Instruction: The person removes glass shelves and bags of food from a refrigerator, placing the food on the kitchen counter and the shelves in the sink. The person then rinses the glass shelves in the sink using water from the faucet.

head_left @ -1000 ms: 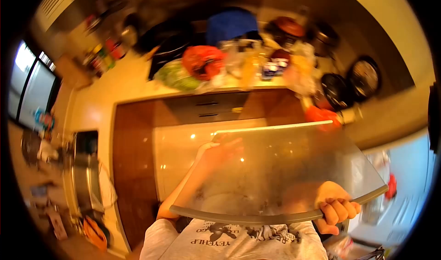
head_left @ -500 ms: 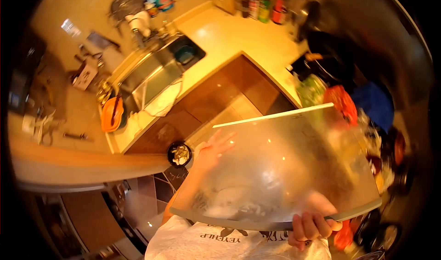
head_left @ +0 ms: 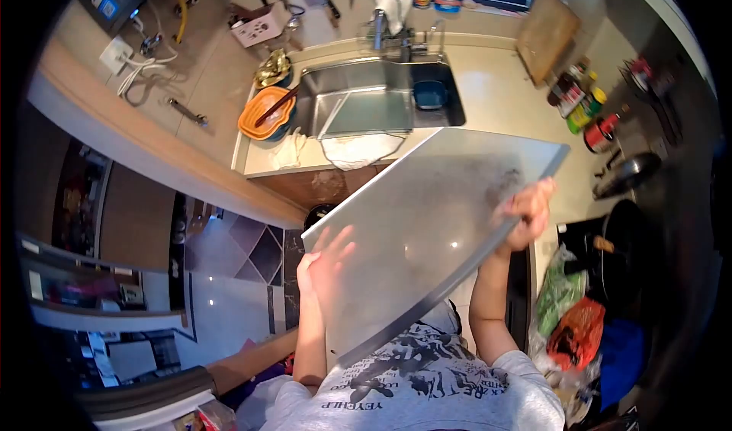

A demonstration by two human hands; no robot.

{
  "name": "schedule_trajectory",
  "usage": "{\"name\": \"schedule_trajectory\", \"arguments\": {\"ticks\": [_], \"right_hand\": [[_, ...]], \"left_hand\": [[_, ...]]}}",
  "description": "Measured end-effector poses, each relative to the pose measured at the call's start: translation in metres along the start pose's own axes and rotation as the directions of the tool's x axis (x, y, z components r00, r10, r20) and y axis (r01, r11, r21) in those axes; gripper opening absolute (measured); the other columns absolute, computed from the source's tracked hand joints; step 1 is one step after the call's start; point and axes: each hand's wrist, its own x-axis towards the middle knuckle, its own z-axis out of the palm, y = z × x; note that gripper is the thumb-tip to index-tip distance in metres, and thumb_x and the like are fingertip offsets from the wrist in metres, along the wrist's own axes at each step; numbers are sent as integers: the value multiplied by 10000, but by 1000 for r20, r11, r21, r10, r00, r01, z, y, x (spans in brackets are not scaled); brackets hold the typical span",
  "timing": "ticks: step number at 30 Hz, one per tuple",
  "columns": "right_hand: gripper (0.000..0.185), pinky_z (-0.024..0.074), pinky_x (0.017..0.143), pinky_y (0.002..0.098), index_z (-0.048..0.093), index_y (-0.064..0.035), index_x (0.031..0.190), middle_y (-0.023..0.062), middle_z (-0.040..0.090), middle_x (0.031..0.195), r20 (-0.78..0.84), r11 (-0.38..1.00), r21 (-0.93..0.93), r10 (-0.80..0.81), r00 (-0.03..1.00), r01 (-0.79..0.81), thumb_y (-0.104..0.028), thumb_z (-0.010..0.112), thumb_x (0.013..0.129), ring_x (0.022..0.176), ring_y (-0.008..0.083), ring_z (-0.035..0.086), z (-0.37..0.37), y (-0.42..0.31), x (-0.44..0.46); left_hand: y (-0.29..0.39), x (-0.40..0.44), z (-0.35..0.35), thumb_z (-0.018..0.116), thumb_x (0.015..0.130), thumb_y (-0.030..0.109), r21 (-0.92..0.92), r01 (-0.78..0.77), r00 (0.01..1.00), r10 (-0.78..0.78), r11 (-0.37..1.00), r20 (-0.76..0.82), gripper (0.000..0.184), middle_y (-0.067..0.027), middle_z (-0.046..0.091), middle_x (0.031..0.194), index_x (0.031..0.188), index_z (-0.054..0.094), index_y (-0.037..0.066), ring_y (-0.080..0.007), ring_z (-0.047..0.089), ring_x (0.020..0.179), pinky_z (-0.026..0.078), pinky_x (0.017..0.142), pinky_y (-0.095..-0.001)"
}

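I grip the grey-trimmed edge of a tilted translucent panel (head_left: 427,225) in my right hand (head_left: 528,214). My left hand (head_left: 324,263) is at its left side, fingers spread behind it. Beyond is the metal sink (head_left: 354,73).

- At the top centre of the frame, a sink (head_left: 343,76) in the counter (head_left: 489,76), with a basin (head_left: 431,94) in its right part
- Left of it, bowls (head_left: 255,124) with chopsticks (head_left: 276,106) across
- Over its front edge, a cloth (head_left: 362,150)
- Upper right, a board (head_left: 547,35) leaning beside bottles (head_left: 585,112)
- Lower right, bags (head_left: 577,333) below a wok (head_left: 624,244)
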Motion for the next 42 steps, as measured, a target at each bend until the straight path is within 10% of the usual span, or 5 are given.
{"name": "schedule_trajectory", "arguments": {"ticks": [8, 12, 29, 34, 42], "right_hand": [[354, 337, 810, 324, 464, -30, 662, 128, 504, 892, 16, 800, 261, 557, 831, -541, -263, 275, 850, 873, 220, 465, 132, 203, -62], [258, 385, 857, 333, 421, 18, 971, 170, 435, 1140, 500, -508, 321, 808, -312, -800, -193, 439, 823, 1042, 224, 444, 167, 276, -109], [183, 346, 495, 222, 534, 5, 805, 10, 481, 580, 463, 143, -534, 874, -147, -833, -172, 486, 794, 531, 82, 431, 234, 434, -196], [272, 413, 598, 319, 545, 43, 884, 162, 567, 695, 468, 376, -713, 884, -1, -592, -201, 457, 803, 656, 246, 552, 240, 455, -201], [282, 420, 669, 422, 520, 39, 906, 248, 563, 796, 531, 475, -796, 846, -57, -375, -212, 438, 807, 775, 398, 533, 232, 462, -214]], "left_hand": [[5, 123, -17, 391, 753, 76, 48, -211, 974, 214, 976, -79, 685, -197, 190, 1331, 1300, 53, 311, -416, 375, 1101, 493, 712, -362], [29, 205, -26, 383, 775, 59, 198, -252, 956, 276, 947, -102, 770, -174, 191, 1337, 1268, -116, 376, -439, 371, 1093, 476, 740, -422], [54, 397, -94, 365, 816, 20, 328, -245, 924, 322, 912, -207, 795, -134, 223, 1327, 1231, -185, 418, -403, 453, 1025, 464, 785, -447], [58, 427, -113, 397, 846, 93, 416, -25, 841, 244, 909, -483, 384, -163, 412, 1185, 1210, 296, 25, -313, 527, 954, 498, 742, -372], [58, 411, -137, 393, 854, 147, 353, 165, 789, 92, 921, -607, 291, -204, 513, 1029, 1021, 428, -88, -297, 564, 880, 503, 722, -337]]}}
